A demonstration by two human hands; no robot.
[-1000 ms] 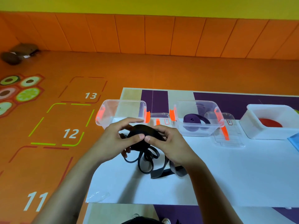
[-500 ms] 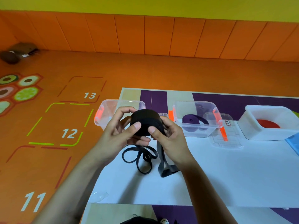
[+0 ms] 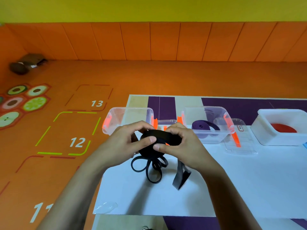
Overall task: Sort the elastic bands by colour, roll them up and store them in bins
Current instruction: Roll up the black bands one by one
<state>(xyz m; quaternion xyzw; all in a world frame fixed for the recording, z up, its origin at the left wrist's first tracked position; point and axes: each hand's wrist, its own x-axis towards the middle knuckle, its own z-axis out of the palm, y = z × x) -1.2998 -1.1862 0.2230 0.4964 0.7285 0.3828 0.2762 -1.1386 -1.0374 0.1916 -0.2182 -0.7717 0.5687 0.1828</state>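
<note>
Head view: your left hand [image 3: 123, 144] and right hand [image 3: 184, 147] meet over the left part of the white table [image 3: 249, 180]. Both grip the black band [image 3: 160, 140], which is wound into a fat roll between them. Your left fingers [image 3: 141, 127] curl over the roll's far side, with the thumb pressed on its near face. Your right fingers curl round its right side, and the thumb tip touches the roll just beside the left thumb.

The unrolled rest of the band hangs below the roll. Its thin loops [image 3: 149, 170] lie on the table under your hands, and a flat tail [image 3: 181, 179] drops from under your right hand toward the table.

Beyond your hands a row of bins stands across the table. The clear bin [image 3: 116, 113] with orange clips is just behind your left hand. To its right a second clear bin [image 3: 214, 139] holds a rolled purple band [image 3: 201, 126], and a clear lid [image 3: 241, 147] lies against its right side. Farther right a white bin [image 3: 262, 136] holds a red roll [image 3: 282, 127]. The floor [image 3: 149, 77] around the table is orange and marked with numbers.
</note>
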